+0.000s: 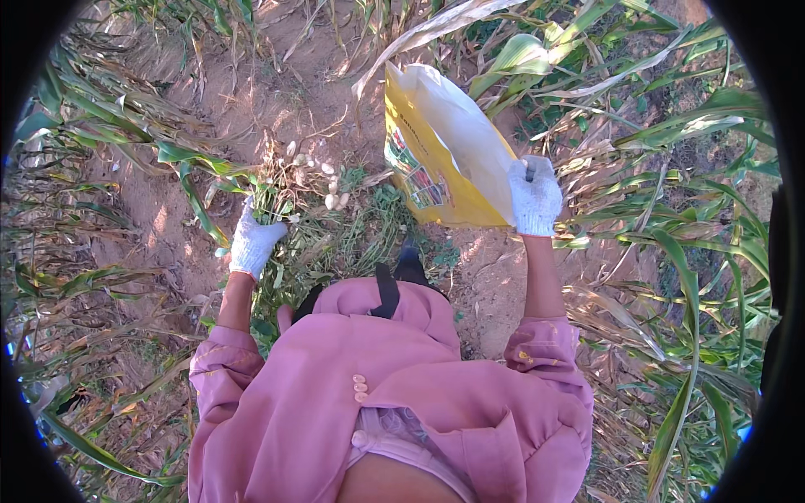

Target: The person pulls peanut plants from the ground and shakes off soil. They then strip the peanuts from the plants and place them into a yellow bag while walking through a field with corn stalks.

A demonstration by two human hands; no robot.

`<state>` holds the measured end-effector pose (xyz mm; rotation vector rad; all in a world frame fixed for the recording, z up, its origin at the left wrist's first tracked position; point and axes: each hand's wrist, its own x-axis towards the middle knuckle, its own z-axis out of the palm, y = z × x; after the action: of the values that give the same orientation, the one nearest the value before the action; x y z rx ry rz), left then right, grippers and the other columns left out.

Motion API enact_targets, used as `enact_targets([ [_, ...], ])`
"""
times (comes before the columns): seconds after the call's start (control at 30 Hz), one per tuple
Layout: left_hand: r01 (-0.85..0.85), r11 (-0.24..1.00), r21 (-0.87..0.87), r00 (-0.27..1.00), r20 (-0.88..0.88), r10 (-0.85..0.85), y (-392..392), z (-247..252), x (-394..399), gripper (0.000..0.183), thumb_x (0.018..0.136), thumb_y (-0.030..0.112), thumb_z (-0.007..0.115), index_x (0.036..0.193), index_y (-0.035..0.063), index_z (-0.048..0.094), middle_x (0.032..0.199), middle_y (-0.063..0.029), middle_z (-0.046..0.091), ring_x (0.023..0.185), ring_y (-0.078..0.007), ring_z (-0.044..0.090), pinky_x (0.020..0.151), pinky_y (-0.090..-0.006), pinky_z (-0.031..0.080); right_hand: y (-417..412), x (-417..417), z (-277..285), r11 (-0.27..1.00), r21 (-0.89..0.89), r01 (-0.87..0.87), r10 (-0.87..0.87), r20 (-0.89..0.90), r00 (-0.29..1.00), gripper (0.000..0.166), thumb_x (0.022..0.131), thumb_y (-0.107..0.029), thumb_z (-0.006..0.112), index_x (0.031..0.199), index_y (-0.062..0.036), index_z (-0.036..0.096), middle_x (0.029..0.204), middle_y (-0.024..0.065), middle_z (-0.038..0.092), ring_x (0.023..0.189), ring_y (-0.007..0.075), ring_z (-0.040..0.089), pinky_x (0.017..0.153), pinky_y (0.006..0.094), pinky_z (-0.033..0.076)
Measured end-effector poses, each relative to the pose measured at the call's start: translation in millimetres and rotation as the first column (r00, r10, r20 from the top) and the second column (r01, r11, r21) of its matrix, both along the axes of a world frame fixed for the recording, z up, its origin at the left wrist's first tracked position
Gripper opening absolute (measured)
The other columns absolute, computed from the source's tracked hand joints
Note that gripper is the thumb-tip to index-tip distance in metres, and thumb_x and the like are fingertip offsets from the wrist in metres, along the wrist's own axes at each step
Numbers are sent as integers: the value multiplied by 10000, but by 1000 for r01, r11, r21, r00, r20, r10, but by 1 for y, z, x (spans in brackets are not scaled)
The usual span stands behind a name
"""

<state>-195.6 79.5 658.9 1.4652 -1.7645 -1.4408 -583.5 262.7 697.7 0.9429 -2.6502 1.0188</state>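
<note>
My left hand (255, 243), in a white knit glove, grips the green stems of an uprooted peanut plant (270, 196). Pale peanut pods (331, 201) and thin roots hang at the plant's far end, over the ground. The gloved right hand (535, 198) pinches the rim of a yellow printed sack (422, 179) at its near right corner. The sack's mouth gapes, showing a white lining; how much lies at its bottom is hidden. A gap of bare soil and weeds separates the pods from the sack.
Maize plants with green and dry leaves (685, 182) crowd the right side, and more maize (82, 126) lines the left. One dry leaf (434, 33) arches over the sack's far edge. Cut green plants (352, 236) lie on the reddish soil (494, 283) by my dark shoe (410, 261).
</note>
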Motion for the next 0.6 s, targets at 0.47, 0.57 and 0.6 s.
enact_targets([
  [0.47,-11,985,175,971,-234,52,16,24,-13,578,710,-43,664,1251,12,468,1043,-34,638,915,-110,596,827,-263,476,-71,153,-12,702,-199,-684,520,800,300,415,779,-283,700,1089,-15,630,1011,107,647,923,192,624,833,292,473],
  [0.57,0,995,104,981,-193,20,13,19,-7,585,709,-28,673,1255,12,466,1040,-41,643,921,-112,598,828,-263,476,-67,154,-22,767,-242,-595,531,759,376,467,755,-325,709,1101,-25,624,990,105,644,917,189,622,818,297,473],
  [0.6,-5,995,95,988,-156,20,12,17,-4,576,710,-18,675,1249,10,471,1044,-49,647,921,-109,601,830,-262,475,-68,153,-26,764,-265,-588,566,713,414,430,741,-337,713,1040,-35,643,937,109,650,872,192,629,795,305,476],
])
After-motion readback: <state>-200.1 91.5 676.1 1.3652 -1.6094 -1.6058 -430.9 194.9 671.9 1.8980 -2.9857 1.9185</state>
